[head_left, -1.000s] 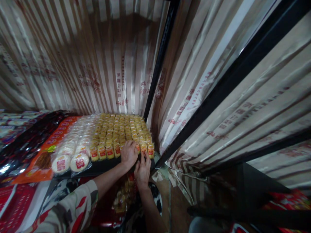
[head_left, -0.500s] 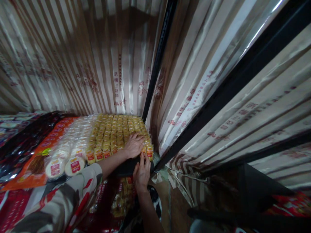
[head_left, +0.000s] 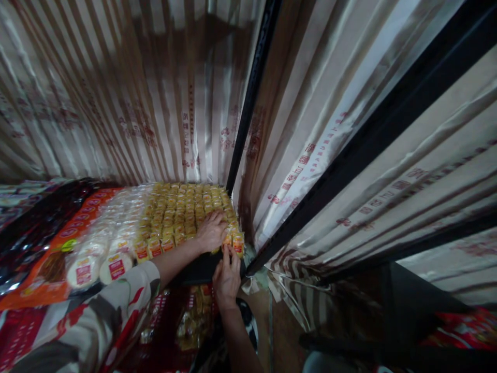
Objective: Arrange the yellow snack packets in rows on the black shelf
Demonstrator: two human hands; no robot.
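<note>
Rows of small yellow wrapped snack packs (head_left: 182,210) with red labels fill the right end of a dark shelf (head_left: 200,269). My left hand (head_left: 212,230) lies on the front rows of these packs, fingers curled over them near the right corner. My right hand (head_left: 227,274) reaches up from below at the shelf's front edge, fingertips pinching the front yellow pack (head_left: 233,242). A patterned sleeve (head_left: 89,321) covers my left arm.
Round white cakes in clear wrap (head_left: 112,243) lie left of the yellow packs, then orange bags (head_left: 50,259) and dark bags (head_left: 27,228). Striped glossy paper (head_left: 155,93) lines the walls. A black upright post (head_left: 248,103) and a black diagonal bar (head_left: 361,134) stand at right. More packs (head_left: 190,321) lie below.
My left hand has slid right and further back over the yellow packs. My right hand stays at the front edge, fingertips on the front pack. The view has shifted slightly.
</note>
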